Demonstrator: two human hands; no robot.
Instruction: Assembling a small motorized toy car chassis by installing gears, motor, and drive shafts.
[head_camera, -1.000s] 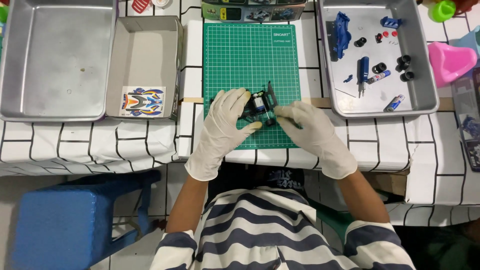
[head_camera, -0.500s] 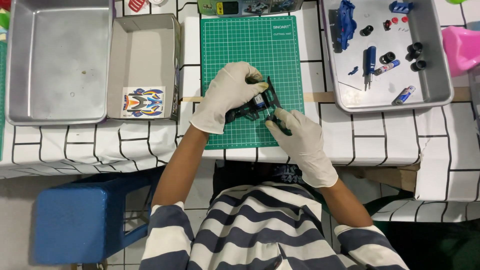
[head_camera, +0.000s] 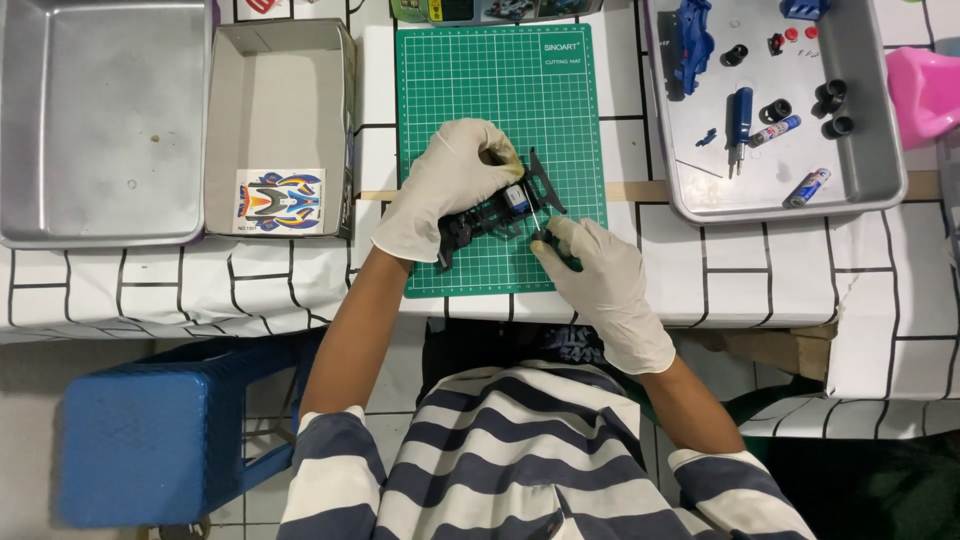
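Landmark: the green rectangular cutting mat lay on the white black-gridded surface.
Left hand: the white-gloved left hand was curled over the black plastic toy-car chassis, gripping it above the mat's lower half.
Right hand: the white-gloved right hand, at the mat's lower right corner, pinched a thin metal-shafted screwdriver whose tip met the chassis.
Chassis: tilted, with a small blue cylindrical part set in it.
Left of mat: an open grey cardboard box held a colourful sticker sheet.
Right of mat: a shallow metal tray carried blue parts and black wheels.
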